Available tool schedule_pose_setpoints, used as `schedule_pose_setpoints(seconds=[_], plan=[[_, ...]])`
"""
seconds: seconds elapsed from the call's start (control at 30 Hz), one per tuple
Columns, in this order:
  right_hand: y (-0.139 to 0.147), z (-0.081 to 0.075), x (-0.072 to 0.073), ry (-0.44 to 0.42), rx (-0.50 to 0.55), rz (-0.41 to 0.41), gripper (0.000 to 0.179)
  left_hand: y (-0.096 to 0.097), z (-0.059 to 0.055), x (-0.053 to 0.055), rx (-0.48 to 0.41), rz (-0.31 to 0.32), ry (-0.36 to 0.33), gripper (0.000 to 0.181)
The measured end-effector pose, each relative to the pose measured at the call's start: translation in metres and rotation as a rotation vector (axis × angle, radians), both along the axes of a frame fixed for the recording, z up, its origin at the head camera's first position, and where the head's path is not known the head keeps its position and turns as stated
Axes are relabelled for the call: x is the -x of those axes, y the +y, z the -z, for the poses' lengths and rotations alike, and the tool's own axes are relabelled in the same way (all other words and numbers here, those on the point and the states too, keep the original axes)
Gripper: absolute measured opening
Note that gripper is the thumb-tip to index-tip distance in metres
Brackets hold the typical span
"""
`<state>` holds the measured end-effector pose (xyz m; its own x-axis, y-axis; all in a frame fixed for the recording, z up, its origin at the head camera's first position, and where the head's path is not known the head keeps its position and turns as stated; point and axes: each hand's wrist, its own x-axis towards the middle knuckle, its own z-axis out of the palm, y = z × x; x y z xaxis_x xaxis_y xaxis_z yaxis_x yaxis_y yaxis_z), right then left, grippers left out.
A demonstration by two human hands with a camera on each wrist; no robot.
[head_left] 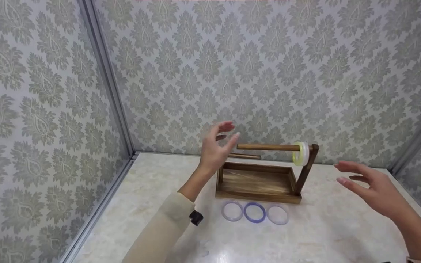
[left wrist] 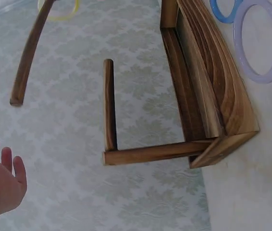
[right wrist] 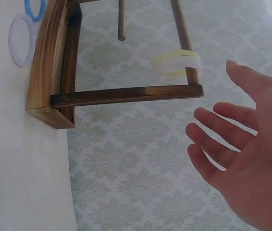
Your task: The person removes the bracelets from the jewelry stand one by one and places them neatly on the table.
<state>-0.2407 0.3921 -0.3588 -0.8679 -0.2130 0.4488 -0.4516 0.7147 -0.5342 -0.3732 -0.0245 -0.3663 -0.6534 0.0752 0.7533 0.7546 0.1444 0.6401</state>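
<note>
A wooden bangle stand (head_left: 258, 199) with a tray base holds an upper rod (head_left: 269, 147) and a lower rod (head_left: 249, 156). Yellow and whitish bangles (head_left: 300, 154) hang at the upper rod's right end, beside the upright (head_left: 307, 170). My left hand (head_left: 213, 148) is raised near that rod's free end, fingers loosely bent around nothing; the left wrist view shows a gap between hand (left wrist: 1, 185) and rod. To the right of the stand hovers my right hand (head_left: 375, 188), empty, its fingers (right wrist: 217, 122) spread apart in the right wrist view.
In front of the stand, a pale lavender bangle (head_left: 232, 219), a blue-violet bangle (head_left: 255, 220) and a pale pinkish bangle (head_left: 277, 223) lie in a row on the marbled table (head_left: 152, 182). Patterned wall panels (head_left: 196, 73) rise behind and at the sides, with metal posts (head_left: 104, 69) at the corners.
</note>
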Motion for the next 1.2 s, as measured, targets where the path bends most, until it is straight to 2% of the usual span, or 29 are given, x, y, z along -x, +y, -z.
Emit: schedule_pose_setpoints(seconds=[0.07,0.17,0.27,0.43,0.53,0.7,0.77,0.93,1.03,1.2], plan=[[-0.001,-0.001,0.003,0.023,0.038,0.011,0.046,0.016,-0.005,-0.011,0.092,0.011,0.075,0.042],[-0.008,0.001,0.012,0.065,0.096,0.024,0.05,0.038,-0.01,-0.024,0.219,0.045,0.138,0.041],[-0.017,0.004,0.024,0.128,0.125,0.036,0.053,0.056,-0.015,-0.032,0.334,0.069,0.121,0.042],[-0.029,0.006,0.043,0.176,0.136,0.063,0.052,0.082,-0.021,-0.037,0.472,0.076,0.02,0.05],[-0.034,0.008,0.053,0.15,0.161,0.089,0.052,0.098,-0.02,-0.036,0.525,0.053,0.003,0.054],[-0.043,0.011,0.071,0.112,0.265,0.095,0.051,0.121,-0.015,-0.026,0.622,-0.076,0.099,0.063],[-0.048,0.014,0.079,0.107,0.32,0.083,0.05,0.127,-0.014,-0.021,0.648,-0.101,0.118,0.065],[-0.055,0.02,0.092,0.079,0.409,0.059,0.047,0.135,-0.015,-0.013,0.68,-0.083,0.089,0.066],[-0.056,0.022,0.097,0.063,0.41,0.054,0.044,0.14,-0.018,-0.01,0.707,-0.089,0.064,0.067],[-0.053,0.024,0.098,0.047,0.419,0.062,0.04,0.15,-0.024,-0.01,0.75,-0.097,-0.027,0.074]])
